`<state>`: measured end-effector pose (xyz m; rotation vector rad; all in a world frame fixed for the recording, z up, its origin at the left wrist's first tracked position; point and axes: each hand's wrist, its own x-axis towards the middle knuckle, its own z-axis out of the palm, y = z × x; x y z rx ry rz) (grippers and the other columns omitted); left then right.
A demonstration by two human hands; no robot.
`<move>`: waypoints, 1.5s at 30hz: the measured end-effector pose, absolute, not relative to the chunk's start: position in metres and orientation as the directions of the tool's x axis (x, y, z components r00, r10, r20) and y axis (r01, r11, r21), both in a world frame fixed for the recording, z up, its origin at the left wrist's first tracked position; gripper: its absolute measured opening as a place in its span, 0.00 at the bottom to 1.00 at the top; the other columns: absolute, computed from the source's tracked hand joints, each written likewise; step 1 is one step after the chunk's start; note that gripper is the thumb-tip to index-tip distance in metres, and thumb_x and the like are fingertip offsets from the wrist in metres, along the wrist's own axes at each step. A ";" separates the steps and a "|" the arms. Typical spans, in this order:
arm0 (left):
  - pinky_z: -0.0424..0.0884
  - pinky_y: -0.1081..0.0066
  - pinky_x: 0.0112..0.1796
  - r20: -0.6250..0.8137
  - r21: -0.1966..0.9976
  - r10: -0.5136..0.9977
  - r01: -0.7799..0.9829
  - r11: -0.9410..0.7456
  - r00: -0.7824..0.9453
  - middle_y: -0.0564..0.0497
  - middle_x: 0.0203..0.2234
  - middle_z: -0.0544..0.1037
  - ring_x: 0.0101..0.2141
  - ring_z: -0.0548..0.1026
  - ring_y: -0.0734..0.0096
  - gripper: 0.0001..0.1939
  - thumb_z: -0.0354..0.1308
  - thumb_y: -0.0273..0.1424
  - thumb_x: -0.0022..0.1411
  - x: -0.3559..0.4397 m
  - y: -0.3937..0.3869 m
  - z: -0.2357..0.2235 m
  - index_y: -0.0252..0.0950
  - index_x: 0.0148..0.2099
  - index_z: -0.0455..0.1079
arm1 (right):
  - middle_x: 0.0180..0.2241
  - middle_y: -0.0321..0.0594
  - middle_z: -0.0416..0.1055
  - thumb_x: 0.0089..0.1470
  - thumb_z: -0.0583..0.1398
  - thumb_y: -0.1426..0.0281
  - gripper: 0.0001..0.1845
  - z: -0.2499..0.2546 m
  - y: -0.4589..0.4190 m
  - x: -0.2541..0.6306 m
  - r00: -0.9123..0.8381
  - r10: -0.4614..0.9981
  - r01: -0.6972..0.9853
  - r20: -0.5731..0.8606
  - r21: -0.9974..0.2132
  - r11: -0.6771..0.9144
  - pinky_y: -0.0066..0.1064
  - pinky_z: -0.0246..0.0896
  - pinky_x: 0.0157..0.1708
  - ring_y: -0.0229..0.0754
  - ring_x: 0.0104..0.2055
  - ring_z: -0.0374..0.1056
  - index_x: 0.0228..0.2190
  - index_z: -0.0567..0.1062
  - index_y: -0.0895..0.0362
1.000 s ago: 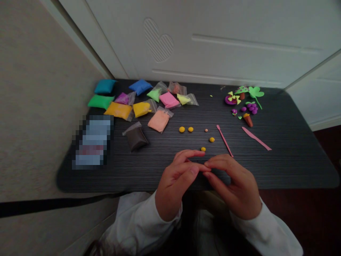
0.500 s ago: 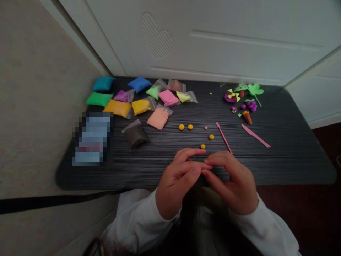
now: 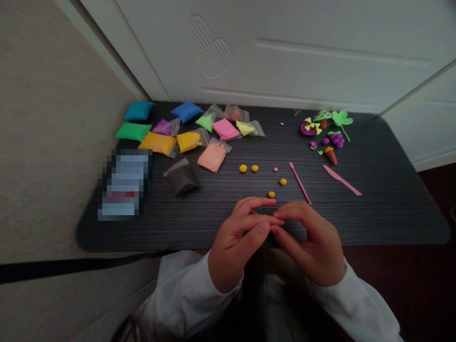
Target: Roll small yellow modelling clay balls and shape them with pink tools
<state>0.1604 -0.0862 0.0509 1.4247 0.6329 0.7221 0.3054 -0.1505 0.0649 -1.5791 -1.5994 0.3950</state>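
My left hand (image 3: 238, 242) and my right hand (image 3: 313, 242) meet at the fingertips above the table's near edge. The left thumb lies against the index finger, while another left finger reaches out toward a yellow ball. On the right, thumb and index finger close in a pinch at the left fingertips. Whatever sits between them is too small or hidden to make out. Just beyond the fingers lie small yellow clay balls (image 3: 271, 194) and a tiny peach clay ball (image 3: 275, 169). A thin pink modelling tool (image 3: 300, 183) rests beyond my right hand.
Bags of coloured clay (image 3: 156, 143) fill the table's back left, with a dark clay bag (image 3: 181, 178) nearer. A blurred-out phone-like rectangle (image 3: 124, 185) lies at left. Back right are a pink clay knife (image 3: 342, 180), purple clay grapes (image 3: 337, 139) and a green clay flower (image 3: 342, 119).
Both hands keep almost the same pose, fingertips together. The whole view has shifted very slightly; nothing on the table has visibly been moved.
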 end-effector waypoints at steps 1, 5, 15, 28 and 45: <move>0.57 0.62 0.51 0.037 0.998 0.769 -0.069 0.009 0.639 0.49 0.46 0.72 0.49 0.64 0.62 0.12 0.49 0.32 0.61 0.160 -0.086 0.051 0.42 0.39 0.75 | 0.31 0.37 0.72 0.47 0.59 0.74 0.10 0.065 -0.151 0.306 0.129 0.935 0.668 0.332 -0.725 0.165 0.35 0.65 0.37 0.40 0.37 0.68 0.35 0.69 0.54; 0.57 0.62 0.51 0.029 0.995 0.759 -0.094 0.043 0.651 0.49 0.47 0.71 0.48 0.65 0.62 0.14 0.47 0.33 0.62 0.157 -0.084 0.051 0.41 0.38 0.75 | 0.34 0.37 0.73 0.49 0.57 0.76 0.13 0.069 -0.153 0.311 0.054 0.953 0.622 0.298 -0.757 0.201 0.34 0.65 0.38 0.39 0.38 0.68 0.38 0.69 0.53; 0.59 0.61 0.50 0.048 0.998 0.769 -0.063 -0.010 0.638 0.48 0.46 0.71 0.49 0.64 0.61 0.12 0.49 0.33 0.61 0.159 -0.087 0.051 0.41 0.38 0.75 | 0.30 0.36 0.72 0.47 0.60 0.73 0.08 0.067 -0.151 0.306 0.122 0.930 0.682 0.345 -0.710 0.174 0.35 0.64 0.36 0.40 0.35 0.68 0.33 0.70 0.54; 0.58 0.61 0.51 0.037 0.993 0.708 -0.103 0.051 0.705 0.50 0.49 0.70 0.50 0.64 0.60 0.13 0.48 0.34 0.61 0.157 -0.080 0.051 0.43 0.40 0.75 | 0.29 0.35 0.72 0.46 0.61 0.75 0.09 0.070 -0.150 0.308 0.097 0.928 0.673 0.359 -0.711 0.205 0.36 0.62 0.37 0.39 0.34 0.67 0.32 0.69 0.54; 0.52 0.60 0.55 0.068 0.991 0.711 -0.128 0.031 0.700 0.51 0.50 0.69 0.53 0.62 0.61 0.13 0.49 0.35 0.61 0.157 -0.079 0.047 0.43 0.42 0.74 | 0.34 0.36 0.73 0.49 0.59 0.75 0.10 0.069 -0.152 0.312 0.085 0.960 0.613 0.268 -0.774 0.162 0.33 0.63 0.39 0.37 0.37 0.68 0.36 0.70 0.53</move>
